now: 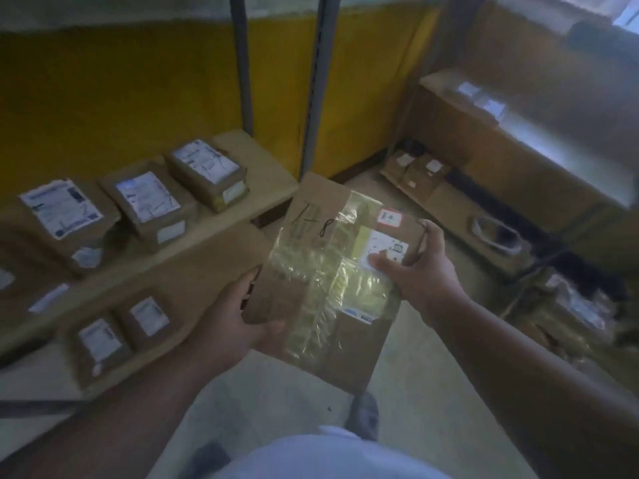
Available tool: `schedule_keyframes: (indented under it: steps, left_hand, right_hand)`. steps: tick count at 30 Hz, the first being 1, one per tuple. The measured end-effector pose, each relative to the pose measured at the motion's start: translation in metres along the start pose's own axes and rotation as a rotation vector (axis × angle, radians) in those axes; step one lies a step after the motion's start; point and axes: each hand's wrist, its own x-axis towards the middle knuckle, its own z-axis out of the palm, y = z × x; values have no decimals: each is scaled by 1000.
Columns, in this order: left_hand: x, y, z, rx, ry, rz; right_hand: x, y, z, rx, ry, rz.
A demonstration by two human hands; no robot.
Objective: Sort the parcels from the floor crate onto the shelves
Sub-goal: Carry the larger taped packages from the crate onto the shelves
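Between the two hands: a flat brown cardboard parcel point(328, 271) is held up over the floor, tilted, with its far corner toward the shelves.
Parcel face: wide clear tape crosses it and catches the light; "7-8" is handwritten in black near the far end; a small red-edged sticker point(390, 216) sits at the right corner, with a white shipping label point(383, 250) just below it.
Left hand point(235, 316): grip closed on the parcel's near left edge, thumb on top, fingers hidden beneath.
Right hand point(415, 267): grip closed on the parcel's right edge, thumb pressing the white label, fingers curled round the side.
Upper shelf point(262, 160): to the left, a pale board carrying three brown boxes with white labels in a row, the left box point(65, 223), the middle box point(148, 205) and the right box point(207, 174), close beside one another.
Lower shelf point(207, 267): below the first, with two smaller labelled boxes point(117, 330) side by side near its front edge.
Shelf posts: two grey metal uprights point(318, 81) rise behind the upper shelf against a yellow wall point(121, 91).
Right side: a large cardboard carton point(491, 140) stands by the wall, with small labelled packets point(418, 171) on the floor at its foot; everything there is blurred.
Floor point(283, 392): pale and smooth; a grey shoe point(363, 413) shows just below the parcel's near corner.
Floor crate: cannot tell which object it is.
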Motion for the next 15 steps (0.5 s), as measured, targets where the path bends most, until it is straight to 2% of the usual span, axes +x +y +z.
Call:
schedule_keyframes:
  steps: [6,10,15]
  left_hand:
    - [-9,-16,60,-114,389,-227]
    - [-30,-45,84,-151,542,-376]
    - [-43,-104,86,-174,618,-521]
  right_hand:
    - [100,2,37,-239,-367,-176]
    - [122,15,85,-333,-556,-254]
    - [124,64,174,-367,-786,-184]
